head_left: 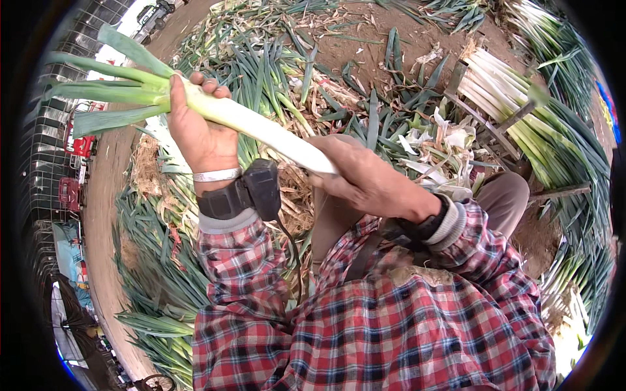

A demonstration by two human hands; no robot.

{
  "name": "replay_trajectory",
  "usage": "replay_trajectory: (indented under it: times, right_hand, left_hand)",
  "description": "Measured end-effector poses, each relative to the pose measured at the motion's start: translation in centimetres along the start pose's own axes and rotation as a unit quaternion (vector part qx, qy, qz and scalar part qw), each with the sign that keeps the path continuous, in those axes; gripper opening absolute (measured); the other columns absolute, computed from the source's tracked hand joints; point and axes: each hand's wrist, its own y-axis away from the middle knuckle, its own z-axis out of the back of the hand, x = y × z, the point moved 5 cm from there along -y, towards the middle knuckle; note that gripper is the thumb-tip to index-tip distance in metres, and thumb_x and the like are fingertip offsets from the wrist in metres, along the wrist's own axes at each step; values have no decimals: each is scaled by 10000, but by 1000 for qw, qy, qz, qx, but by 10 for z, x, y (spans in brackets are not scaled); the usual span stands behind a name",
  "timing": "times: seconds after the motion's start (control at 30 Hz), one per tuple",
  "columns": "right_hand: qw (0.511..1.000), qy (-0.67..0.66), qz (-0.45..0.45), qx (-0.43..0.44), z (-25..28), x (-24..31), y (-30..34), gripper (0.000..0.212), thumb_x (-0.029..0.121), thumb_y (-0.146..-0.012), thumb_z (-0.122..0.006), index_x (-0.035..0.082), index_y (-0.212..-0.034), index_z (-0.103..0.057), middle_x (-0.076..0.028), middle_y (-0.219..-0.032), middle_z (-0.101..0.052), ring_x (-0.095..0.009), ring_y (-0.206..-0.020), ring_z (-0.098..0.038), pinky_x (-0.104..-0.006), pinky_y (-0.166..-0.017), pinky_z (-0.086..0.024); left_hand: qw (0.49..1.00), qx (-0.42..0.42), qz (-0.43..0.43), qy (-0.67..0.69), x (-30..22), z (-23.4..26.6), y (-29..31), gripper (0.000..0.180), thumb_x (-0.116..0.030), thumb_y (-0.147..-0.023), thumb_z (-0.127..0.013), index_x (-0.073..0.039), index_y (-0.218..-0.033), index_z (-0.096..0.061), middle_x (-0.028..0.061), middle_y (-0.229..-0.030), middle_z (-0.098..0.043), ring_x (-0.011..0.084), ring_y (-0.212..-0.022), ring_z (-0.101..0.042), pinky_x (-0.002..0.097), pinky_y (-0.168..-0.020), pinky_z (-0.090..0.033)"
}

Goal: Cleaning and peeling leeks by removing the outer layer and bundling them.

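A single leek (pixel 251 127) is held up in front of me, its green leaves fanning out to the upper left and its white shaft slanting down to the right. My left hand (pixel 201 124) is wrapped round it where the leaves begin to split. Closed round the white lower end is my right hand (pixel 372 176), which hides the tip of the shaft. Both wrists carry dark bands; a black box-shaped device (pixel 262 189) with a cable sits at the left one.
Loose leeks (pixel 156 287) lie heaped on the left, with more ahead. Stripped leaves and peelings (pixel 443 146) litter the brown soil before my knees. To the right, a bundle of cleaned leeks (pixel 499 85) rests on a wooden rack (pixel 486 124). A wire fence (pixel 45 163) runs along the far left.
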Motion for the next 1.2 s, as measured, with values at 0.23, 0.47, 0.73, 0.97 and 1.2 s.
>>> replay_trajectory:
  times: [0.23, 0.47, 0.73, 0.97, 1.2]
  right_hand:
    - [993, -71, -79, 59, 7, -16, 3, 300, 296, -1016, -528, 0, -1062, -541, -155, -783, -560, -301, -720, -584, -398, -649, -445]
    - [980, 45, -189, -26, 23, -46, 107, 292, 243, -920, -655, 7, -1059, -555, -197, -780, -611, -393, -731, -611, -418, -657, -487]
    - [975, 57, -208, -50, 52, -28, 159, 423, 216, -894, -690, 10, -1234, -547, -197, -891, -638, -359, -827, -638, -407, -732, -503]
    - [929, -12, -349, -124, 123, -38, 232, 222, 188, -1004, -551, -25, -1054, -588, -55, -735, -552, -123, -659, -457, -284, -614, -408]
    - [878, -256, -356, -193, 120, -8, 224, 308, 286, -1064, -450, 22, -1026, -604, 49, -646, -436, -44, -530, -369, -204, -481, -298]
  left_hand:
    - [995, 40, 79, 44, 12, -11, -6, 323, -359, -979, -607, -70, -1110, -545, 44, -909, -578, 146, -764, -539, 318, -679, -478]
    - [987, 95, 72, 104, 12, 6, -23, 636, -567, -961, -517, -5, -1257, -527, 111, -1095, -621, 237, -961, -608, 411, -856, -518]
    - [966, 93, 146, 192, 45, 30, -46, 637, -598, -971, -452, -37, -1262, -535, 156, -1119, -644, 319, -1001, -620, 507, -905, -496]
    - [977, -121, 166, -61, 50, 49, -109, 487, -356, -891, -709, -99, -1236, -479, 125, -1066, -560, 296, -895, -587, 499, -854, -480]
    - [983, -81, 164, 9, 83, 14, -86, 486, -263, -855, -766, -73, -1209, -492, 112, -1018, -573, 253, -847, -621, 434, -729, -516]
